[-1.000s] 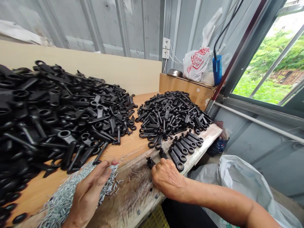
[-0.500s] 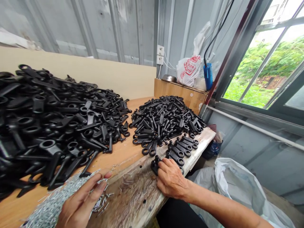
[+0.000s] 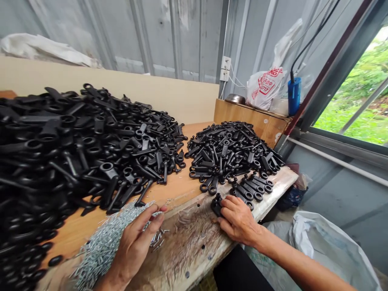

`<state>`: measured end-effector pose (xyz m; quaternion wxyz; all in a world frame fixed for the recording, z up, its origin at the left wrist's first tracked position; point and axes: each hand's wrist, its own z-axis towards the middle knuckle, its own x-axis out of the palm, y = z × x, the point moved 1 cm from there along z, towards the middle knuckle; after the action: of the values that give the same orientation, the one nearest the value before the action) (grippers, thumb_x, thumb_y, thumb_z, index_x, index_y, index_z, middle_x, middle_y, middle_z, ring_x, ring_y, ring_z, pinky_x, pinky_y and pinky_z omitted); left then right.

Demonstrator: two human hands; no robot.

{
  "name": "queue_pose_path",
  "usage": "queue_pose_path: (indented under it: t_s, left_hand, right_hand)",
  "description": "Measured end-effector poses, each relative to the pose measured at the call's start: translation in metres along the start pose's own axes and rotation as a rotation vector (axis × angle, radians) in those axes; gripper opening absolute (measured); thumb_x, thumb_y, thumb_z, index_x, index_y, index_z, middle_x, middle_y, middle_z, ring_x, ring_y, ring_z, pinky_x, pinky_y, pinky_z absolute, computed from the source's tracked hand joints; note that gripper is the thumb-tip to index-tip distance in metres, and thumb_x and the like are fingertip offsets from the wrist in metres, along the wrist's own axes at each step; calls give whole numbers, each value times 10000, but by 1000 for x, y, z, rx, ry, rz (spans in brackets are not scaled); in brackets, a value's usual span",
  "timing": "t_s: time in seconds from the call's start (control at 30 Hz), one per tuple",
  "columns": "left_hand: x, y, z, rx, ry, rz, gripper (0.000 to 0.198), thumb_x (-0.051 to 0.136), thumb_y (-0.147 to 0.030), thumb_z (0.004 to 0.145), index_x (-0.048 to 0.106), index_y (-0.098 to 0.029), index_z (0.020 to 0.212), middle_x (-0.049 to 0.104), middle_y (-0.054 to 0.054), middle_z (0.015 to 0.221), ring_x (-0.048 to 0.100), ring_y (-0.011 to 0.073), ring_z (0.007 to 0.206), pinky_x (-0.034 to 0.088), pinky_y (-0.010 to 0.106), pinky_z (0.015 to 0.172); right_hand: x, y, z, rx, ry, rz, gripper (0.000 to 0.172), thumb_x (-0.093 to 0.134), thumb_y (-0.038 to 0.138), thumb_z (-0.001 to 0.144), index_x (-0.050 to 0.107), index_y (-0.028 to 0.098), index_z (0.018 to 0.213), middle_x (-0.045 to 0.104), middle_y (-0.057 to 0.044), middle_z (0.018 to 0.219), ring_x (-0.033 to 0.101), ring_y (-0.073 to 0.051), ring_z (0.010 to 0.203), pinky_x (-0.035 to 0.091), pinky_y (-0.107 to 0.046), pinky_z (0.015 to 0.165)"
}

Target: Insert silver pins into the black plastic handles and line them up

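Note:
My left hand (image 3: pixel 135 242) lies flat on a heap of small silver pins (image 3: pixel 100 246) at the bench's near edge, its fingers stretched out. My right hand (image 3: pixel 238 220) is curled with its fingertips pressed on a black plastic part (image 3: pixel 216 204) at the near end of a row of such parts (image 3: pixel 251 188). A big pile of larger black ring-ended parts (image 3: pixel 75 153) fills the left of the wooden bench (image 3: pixel 182 242). A smaller pile of black parts (image 3: pixel 230 151) lies behind the row.
A wooden box (image 3: pixel 251 119) at the back right carries a metal bowl (image 3: pixel 235 98), a white plastic bag (image 3: pixel 263 87) and a blue holder with a cable (image 3: pixel 294 96). A white sack (image 3: pixel 327 246) lies below the bench's right end, under the window (image 3: pixel 357 101).
The camera swung right, then back left. My left hand stays spread on the pins. My right hand has stayed on the black part at the row's end.

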<state>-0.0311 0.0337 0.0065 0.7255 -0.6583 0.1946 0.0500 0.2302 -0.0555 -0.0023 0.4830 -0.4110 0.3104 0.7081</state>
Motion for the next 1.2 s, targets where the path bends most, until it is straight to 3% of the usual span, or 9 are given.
queue_pose_path:
  t_s: [0.23,0.47,0.57,0.67,0.8,0.9,0.97,1.1,1.2]
  left_hand:
    - [-6,1,3,10,-60,-77,552,549,-644,624,641,-199,937,621,22,1056,455,246,1140,354,303,980]
    - [-10,5,6,33,-115,-217,525,557,-588,677,618,-164,981,634,45,1019,525,228,1045,375,327,956]
    - [-10,3,5,20,-124,-222,557,565,-594,665,611,-148,995,641,51,1001,537,229,1023,383,331,940]
    - [-12,6,6,24,-123,-217,517,569,-583,674,624,-158,962,646,44,985,538,228,1012,398,318,902]
    - [-12,11,8,14,-114,-261,470,588,-552,683,635,-153,927,657,46,900,568,206,891,426,292,792]
    - [-11,5,8,-68,-52,-428,506,603,-558,668,626,-117,916,653,75,830,575,195,774,437,285,677]
    - [-10,-5,6,-188,53,-623,535,591,-569,671,610,-95,918,647,105,817,584,209,740,441,289,622]
    - [-10,-22,-3,-302,260,-1044,490,552,-567,700,588,-112,880,627,96,807,592,213,705,450,289,563]
    - [-15,-22,0,-298,91,-1154,306,598,-413,689,557,-124,779,581,22,686,528,104,561,417,205,512]
  right_hand:
    - [-26,-40,60,-42,183,-109,162,486,118,797,606,177,704,558,-46,871,433,-174,868,347,-294,742]
    - [0,-57,92,-195,344,-135,304,567,5,625,690,269,714,453,-26,1212,337,-251,1106,324,-358,813]
    - [9,-59,101,-224,339,-116,219,592,33,635,680,233,653,481,-28,1182,343,-260,1110,324,-365,829]
    - [8,-68,127,-208,312,81,129,639,84,629,669,202,670,542,-31,1067,458,-204,955,365,-321,785]
    - [-11,-71,175,-53,55,582,80,651,93,607,600,146,640,551,1,783,506,-137,744,400,-265,715]
    - [-24,-42,197,-48,-108,849,63,633,120,639,576,142,654,527,12,724,508,-130,724,411,-257,701]
    - [-24,-5,200,-157,-111,912,41,617,131,672,579,145,680,544,-2,786,520,-130,769,419,-243,706]
    - [-10,79,175,-567,31,579,111,531,133,772,566,144,667,551,-32,839,502,-118,739,412,-225,649]
    - [-1,113,154,-854,75,310,191,457,143,830,568,128,675,555,-70,815,488,-153,739,416,-281,664]
